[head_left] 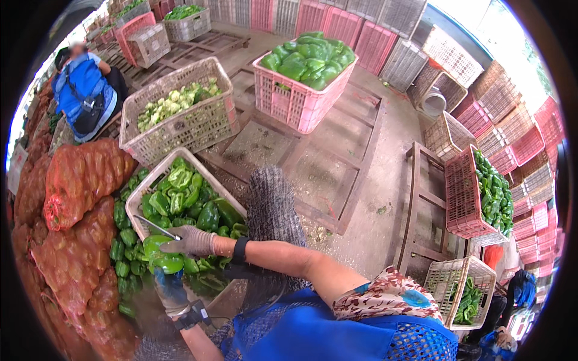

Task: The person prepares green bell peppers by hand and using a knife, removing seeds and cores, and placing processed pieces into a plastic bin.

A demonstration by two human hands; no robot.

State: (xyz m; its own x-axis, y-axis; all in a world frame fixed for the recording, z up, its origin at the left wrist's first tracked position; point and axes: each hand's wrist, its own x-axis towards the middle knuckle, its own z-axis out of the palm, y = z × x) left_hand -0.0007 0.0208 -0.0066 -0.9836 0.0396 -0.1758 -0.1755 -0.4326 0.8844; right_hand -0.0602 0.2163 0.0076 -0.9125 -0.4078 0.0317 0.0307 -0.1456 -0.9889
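Observation:
My right hand (191, 240), in a grey knit glove, is closed on a knife (150, 225) whose blade points up and left over the near crate. Just below it, my left hand (172, 293), in a blue-coated glove, holds a light green bell pepper (165, 260) from underneath. The pepper touches or nearly touches the right hand, and whether it is cut I cannot tell. Both hands are over the near edge of a pale plastic crate (137, 218) with cut and whole green peppers in it. Loose whole peppers (123, 243) lie in a heap to its left.
Red mesh sacks (84, 180) are piled at the left. A crate of pepper cores (180, 129) and a pink crate of peppers (301, 99) stand ahead. More pepper crates (466, 195) are at the right. A person in blue (87, 96) sits at the far left.

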